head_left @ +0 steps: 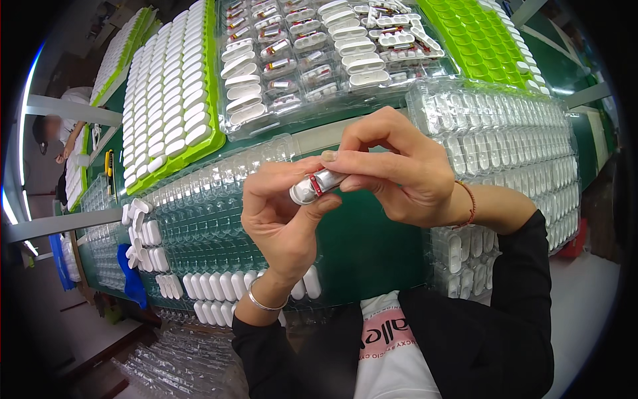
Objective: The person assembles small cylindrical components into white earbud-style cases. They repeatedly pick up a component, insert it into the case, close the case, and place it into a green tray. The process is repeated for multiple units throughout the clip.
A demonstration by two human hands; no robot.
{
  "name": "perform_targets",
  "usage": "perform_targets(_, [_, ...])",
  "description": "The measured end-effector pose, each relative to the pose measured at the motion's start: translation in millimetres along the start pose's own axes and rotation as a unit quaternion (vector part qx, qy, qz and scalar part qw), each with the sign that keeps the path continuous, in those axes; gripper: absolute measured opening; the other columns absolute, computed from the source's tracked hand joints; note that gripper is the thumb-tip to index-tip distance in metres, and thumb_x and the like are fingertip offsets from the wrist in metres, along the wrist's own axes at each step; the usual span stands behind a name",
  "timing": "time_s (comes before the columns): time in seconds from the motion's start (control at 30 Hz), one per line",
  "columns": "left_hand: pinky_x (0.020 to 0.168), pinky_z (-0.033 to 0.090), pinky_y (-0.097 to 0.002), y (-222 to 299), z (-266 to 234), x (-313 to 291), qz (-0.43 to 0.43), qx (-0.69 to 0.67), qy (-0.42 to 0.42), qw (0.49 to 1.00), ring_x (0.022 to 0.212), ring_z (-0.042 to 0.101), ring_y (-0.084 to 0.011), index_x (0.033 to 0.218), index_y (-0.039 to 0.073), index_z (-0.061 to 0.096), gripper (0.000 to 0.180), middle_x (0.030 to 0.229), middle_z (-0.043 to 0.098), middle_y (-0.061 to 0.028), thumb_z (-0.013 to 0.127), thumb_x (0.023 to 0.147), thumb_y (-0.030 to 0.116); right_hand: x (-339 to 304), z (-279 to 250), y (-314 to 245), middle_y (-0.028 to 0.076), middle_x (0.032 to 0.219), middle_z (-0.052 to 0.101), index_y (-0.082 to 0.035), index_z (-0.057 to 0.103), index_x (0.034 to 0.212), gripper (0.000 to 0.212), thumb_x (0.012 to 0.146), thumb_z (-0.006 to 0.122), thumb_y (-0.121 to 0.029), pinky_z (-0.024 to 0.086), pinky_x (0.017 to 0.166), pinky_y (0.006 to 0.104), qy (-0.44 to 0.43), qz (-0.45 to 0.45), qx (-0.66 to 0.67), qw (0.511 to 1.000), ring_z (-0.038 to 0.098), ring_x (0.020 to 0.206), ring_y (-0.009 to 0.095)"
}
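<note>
Between my two hands, above the green tabletop [359,253], is a small white oblong case [306,193] with a silvery part and a red band showing in it. My left hand [279,213] grips its near end, the thumb from below and the fingers over the top. My right hand [405,169] pinches the far end between thumb and fingers, and those fingertips cover part of it. Just beyond my hands stands a clear tray [312,110] of white open casings and red-and-silver parts.
Lime green trays of white oval pieces [214,141] stand at the back left, another green tray [478,43] at the back right. Clear blister trays [498,133] are stacked on the right. White casings [219,286] sit in a clear tray at the left. A person [66,130] is at the far left.
</note>
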State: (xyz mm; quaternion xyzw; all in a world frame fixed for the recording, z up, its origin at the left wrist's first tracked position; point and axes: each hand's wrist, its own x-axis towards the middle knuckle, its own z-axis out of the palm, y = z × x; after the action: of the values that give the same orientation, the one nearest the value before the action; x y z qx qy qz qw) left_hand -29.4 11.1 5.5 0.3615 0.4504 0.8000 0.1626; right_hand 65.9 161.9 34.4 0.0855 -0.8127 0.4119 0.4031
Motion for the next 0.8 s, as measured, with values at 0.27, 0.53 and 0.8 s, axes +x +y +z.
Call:
perform_targets(0.27, [0.090,0.051,-0.0315,0.0,-0.5,-0.6,0.017,0.008,-0.008,1.000,0.103,0.064,-0.0237,0.107,0.003,0.054,0.044,0.108,0.065,-0.0158,0.081,0.073,-0.002,-2.0,0.1,2.2,0.009,0.098,0.061,-0.003,0.070,0.110,0.032,0.078,0.074,-0.004,0.047,0.068,0.0287,-0.005,-0.039,-0.024,0.999,0.055,0.080,0.019])
perform_targets(0.53, [0.091,0.052,-0.0332,0.5,0.8,-0.3,0.003,-0.025,-0.021,0.999,0.108,0.062,-0.0246,0.109,0.003,0.052,0.042,0.112,0.062,-0.0168,0.079,0.076,-0.001,-8.9,5.0,5.8,0.016,0.105,0.065,-0.001,0.067,0.113,0.036,0.077,0.074,0.002,0.054,0.072,0.0327,0.006,-0.025,0.030,0.999,0.064,0.089,0.027])
perform_targets(0.8, [0.087,0.051,-0.0295,26.7,3.2,-0.1,-0.213,-0.099,-0.020,0.972,0.109,0.060,-0.0180,0.130,-0.005,0.044,0.049,0.118,0.061,-0.0145,0.069,0.090,0.007,6.3,-9.7,12.2,0.015,0.099,0.068,0.005,0.063,0.111,0.043,0.071,0.076,-0.004,0.057,0.070,0.0345,-0.012,-0.213,-0.116,0.970,0.066,0.085,0.028])
